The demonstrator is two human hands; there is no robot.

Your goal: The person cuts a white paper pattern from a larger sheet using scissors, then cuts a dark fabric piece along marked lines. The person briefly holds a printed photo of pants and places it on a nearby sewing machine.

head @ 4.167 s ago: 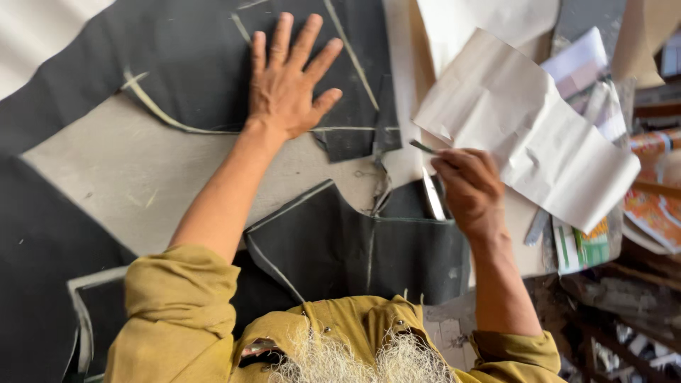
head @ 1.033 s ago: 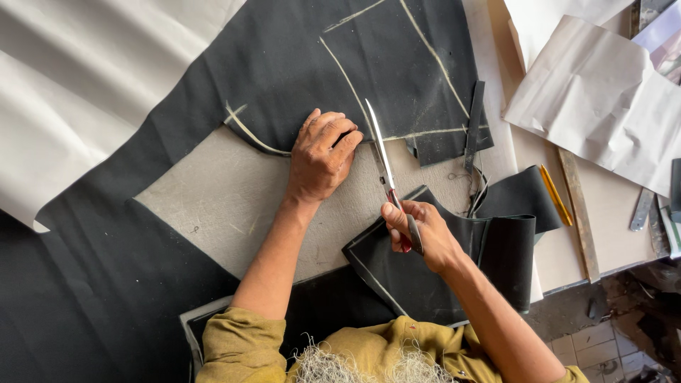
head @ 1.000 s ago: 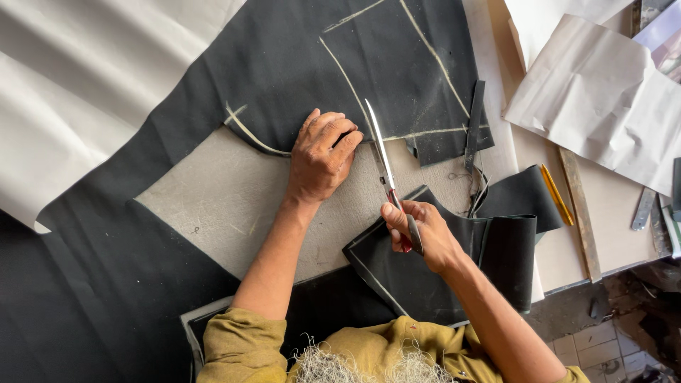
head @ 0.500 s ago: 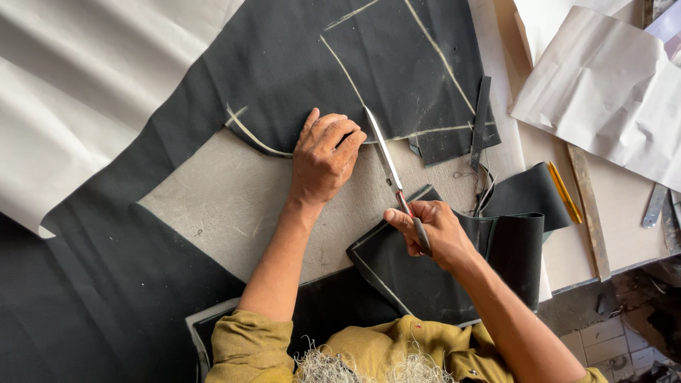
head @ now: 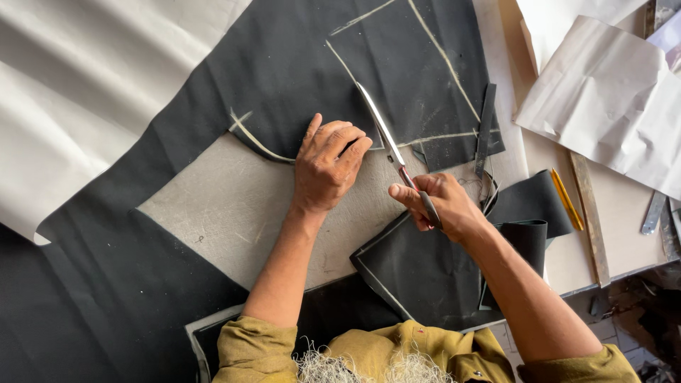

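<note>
**Scissors partway along a chalked line in black cloth**

The step in hand looks like cutting out a marked panel. The black fabric (head: 284, 64) lies spread over the table (head: 234, 213), chalk lines drawn on it in a rough rectangle. The right hand (head: 440, 206) is closed around the handles of the scissors (head: 389, 145), whose blades point away from the person and lie on the cloth along the nearer chalk line, at the rectangle's near left corner. The left hand (head: 326, 167) rests just left of the blades, fingers curled and pressing the cloth's cut edge flat; its grip holds nothing, only pins the fabric down.

Right of the scissors lie cut black pieces (head: 425, 269), a narrow black strip (head: 486, 128), a yellow pencil (head: 566, 200), a wooden ruler (head: 589, 213) and crumpled white paper (head: 610, 92).

By judgement, the cut is unfinished: chalk runs on beyond the blade tips. The next stroke calls for the blades held to the chalk and the cloth kept taut close beside them.
</note>
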